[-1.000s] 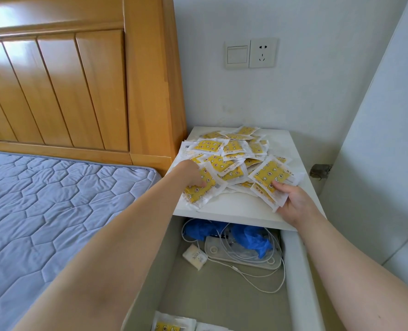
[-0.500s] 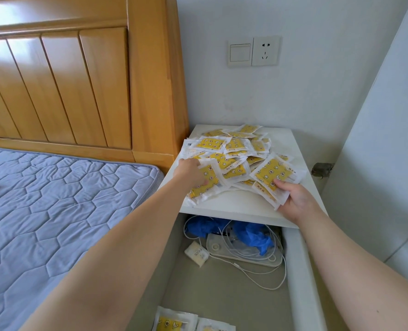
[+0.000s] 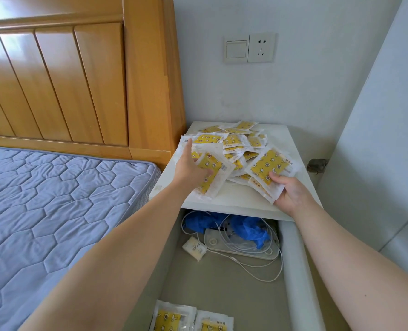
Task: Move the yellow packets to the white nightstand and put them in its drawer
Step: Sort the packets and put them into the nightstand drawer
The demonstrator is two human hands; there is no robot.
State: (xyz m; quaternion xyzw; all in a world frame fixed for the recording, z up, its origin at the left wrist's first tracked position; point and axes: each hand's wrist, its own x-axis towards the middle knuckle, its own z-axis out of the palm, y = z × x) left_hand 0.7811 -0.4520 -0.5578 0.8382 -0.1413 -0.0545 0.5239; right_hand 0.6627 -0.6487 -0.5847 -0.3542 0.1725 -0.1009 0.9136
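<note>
While the yellow packets [image 3: 236, 149] lie heaped on top of the white nightstand [image 3: 234, 203], we grip a bundle at the heap's left front with our left hand [image 3: 190, 168] and pinch another at its right front with our right hand [image 3: 292, 192]. Below, the open drawer [image 3: 295, 271] holds two more packets [image 3: 172, 318], blue plastic [image 3: 248, 230] and white cables [image 3: 254, 271].

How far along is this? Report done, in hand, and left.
Done: the drawer is open, with two yellow packets in its near end. In hand: left hand and right hand each grip packets from the pile. Left: most of that pile sits on the nightstand.
</note>
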